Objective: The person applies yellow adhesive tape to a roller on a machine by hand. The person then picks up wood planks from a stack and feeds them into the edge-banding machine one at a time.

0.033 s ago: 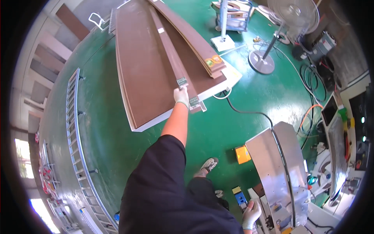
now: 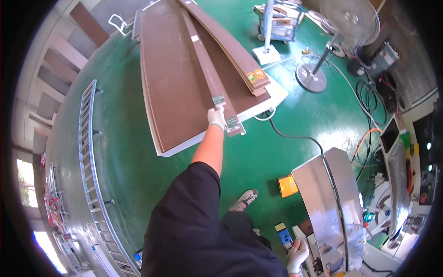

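One wide brown panel (image 2: 173, 78), two narrow strips (image 2: 210, 74), one fan (image 2: 344, 21).

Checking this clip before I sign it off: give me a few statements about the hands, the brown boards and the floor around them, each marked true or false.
1. The gloved left hand rests on the near end of a narrow brown wooden strip lying on the stack. True.
2. The gloved right hand is also on the boards. False: it is low at the picture's lower edge, by the shiny metal machine.
3. The wide brown flat board lies on a red floor. False: the glossy floor is green.
4. A round-based standing fan stands to the right of the boards. True.
5. A black cable runs across the floor from the boards toward the machine. True.
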`<state>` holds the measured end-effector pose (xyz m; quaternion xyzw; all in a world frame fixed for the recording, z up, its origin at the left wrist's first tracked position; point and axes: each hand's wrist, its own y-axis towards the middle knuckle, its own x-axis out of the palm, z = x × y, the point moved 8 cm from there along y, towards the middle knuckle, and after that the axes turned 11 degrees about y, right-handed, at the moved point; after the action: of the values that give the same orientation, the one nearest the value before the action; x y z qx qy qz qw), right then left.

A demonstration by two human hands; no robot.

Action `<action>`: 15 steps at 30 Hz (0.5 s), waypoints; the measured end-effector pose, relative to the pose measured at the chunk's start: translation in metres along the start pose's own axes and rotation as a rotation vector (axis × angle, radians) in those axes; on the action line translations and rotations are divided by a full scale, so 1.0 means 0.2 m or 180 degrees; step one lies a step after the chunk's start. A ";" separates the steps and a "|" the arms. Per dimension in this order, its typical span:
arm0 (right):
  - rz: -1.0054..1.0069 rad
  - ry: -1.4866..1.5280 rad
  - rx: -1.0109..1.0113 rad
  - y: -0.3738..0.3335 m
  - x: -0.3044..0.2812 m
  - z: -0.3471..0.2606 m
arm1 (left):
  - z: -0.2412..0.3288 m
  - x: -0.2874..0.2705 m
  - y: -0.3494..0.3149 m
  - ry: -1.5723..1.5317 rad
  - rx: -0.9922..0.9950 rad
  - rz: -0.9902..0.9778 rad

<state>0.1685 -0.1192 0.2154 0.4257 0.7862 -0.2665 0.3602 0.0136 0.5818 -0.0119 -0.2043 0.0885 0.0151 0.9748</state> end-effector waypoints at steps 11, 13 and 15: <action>-0.0618 0.0938 -0.0015 0.13 0.11 -0.15 | -0.32 -0.28 -1.30 -0.0713 -0.1167 -0.2576; -0.0812 0.1326 -0.0383 0.21 0.23 -0.33 | -0.39 -0.32 -1.65 -0.0370 -0.1275 -0.2999; -0.1275 0.1620 -0.0412 0.25 0.37 -0.53 | -0.44 -0.31 -2.02 -0.0250 -0.1497 -0.3535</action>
<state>0.1478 0.0183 0.2148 0.2917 0.9343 -0.1666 0.1190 -0.0356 0.1769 0.0786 -0.4293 -0.0731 -0.4693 0.7682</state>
